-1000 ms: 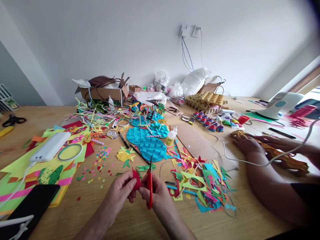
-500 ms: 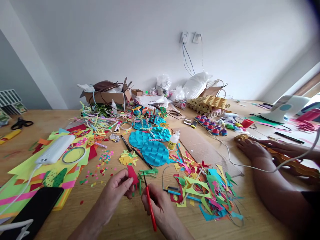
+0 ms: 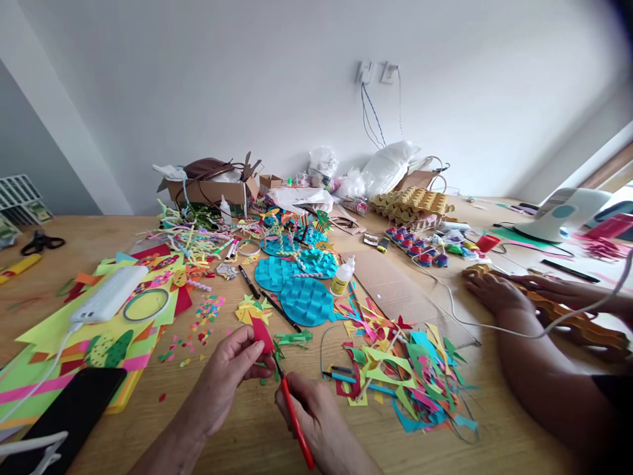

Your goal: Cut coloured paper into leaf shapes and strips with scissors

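Note:
My left hand [image 3: 232,366] pinches a small piece of red paper [image 3: 262,334] between thumb and fingers, above the wooden table. Red-handled scissors [image 3: 297,422] are in my right hand [image 3: 314,409], its fingers wrapped round the handles. The blades point up and left and meet the lower right edge of the red paper. Just beyond lie green paper strips [image 3: 294,338] and a yellow paper fish [image 3: 251,311]. Blue scaled paper shapes [image 3: 304,302] sit farther back, with a white glue bottle [image 3: 343,277] standing beside them.
Colourful paper scraps [image 3: 425,376] spread to the right of my hands. Paper sheets, a white power bank [image 3: 109,295] and a black phone [image 3: 74,415] lie left. At far right, another person's hands [image 3: 504,293] rest on an egg carton [image 3: 583,326]; a white cable [image 3: 475,323] crosses there.
The scissors have moved left and tilted, so their blades now reach the red paper. My left hand has shifted slightly, tilting the paper.

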The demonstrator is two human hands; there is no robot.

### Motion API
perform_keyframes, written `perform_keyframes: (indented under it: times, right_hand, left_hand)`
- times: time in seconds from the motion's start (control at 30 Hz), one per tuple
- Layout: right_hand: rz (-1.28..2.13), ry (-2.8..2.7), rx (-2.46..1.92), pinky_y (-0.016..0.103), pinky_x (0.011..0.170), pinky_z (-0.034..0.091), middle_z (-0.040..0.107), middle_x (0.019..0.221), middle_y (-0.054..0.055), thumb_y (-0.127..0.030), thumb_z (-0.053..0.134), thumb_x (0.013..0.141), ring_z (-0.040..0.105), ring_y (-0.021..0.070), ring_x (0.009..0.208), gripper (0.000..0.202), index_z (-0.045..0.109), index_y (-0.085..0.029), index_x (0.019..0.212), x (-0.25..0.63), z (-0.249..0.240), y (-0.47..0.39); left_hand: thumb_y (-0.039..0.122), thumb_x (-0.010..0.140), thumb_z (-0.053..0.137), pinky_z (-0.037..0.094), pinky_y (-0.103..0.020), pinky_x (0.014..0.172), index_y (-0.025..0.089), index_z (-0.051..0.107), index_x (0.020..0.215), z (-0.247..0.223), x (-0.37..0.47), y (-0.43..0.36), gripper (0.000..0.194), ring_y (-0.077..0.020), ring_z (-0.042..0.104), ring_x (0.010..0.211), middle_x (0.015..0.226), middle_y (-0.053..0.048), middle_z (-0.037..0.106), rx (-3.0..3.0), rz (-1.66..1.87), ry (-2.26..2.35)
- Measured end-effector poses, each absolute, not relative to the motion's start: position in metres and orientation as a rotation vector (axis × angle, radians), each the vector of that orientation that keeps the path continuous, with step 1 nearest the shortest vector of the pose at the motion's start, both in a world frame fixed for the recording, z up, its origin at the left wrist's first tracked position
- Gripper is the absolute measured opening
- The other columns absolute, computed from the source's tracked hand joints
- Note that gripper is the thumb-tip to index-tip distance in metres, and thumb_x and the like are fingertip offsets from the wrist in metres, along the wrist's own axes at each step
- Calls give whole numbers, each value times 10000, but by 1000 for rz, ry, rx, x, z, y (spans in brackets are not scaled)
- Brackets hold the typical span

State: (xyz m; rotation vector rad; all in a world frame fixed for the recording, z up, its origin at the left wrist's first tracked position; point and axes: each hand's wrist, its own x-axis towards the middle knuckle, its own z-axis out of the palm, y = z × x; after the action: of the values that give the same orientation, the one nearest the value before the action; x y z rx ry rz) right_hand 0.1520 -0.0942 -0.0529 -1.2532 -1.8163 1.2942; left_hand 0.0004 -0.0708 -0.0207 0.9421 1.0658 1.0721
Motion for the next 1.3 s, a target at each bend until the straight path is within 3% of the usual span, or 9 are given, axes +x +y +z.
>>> perform_keyframes:
  times: [1.3]
  right_hand:
    - [1290, -1735, -1276, 194, 438, 233, 337, 513, -51, -342, 382, 843, 339, 80, 493, 319, 402, -176, 571, 151, -60, -94]
  left_hand:
    - [287, 743, 586, 473, -271, 623, 164, 598, 742, -32, 4, -74, 123, -169, 582, 690, 713, -26, 632, 941, 984, 986]
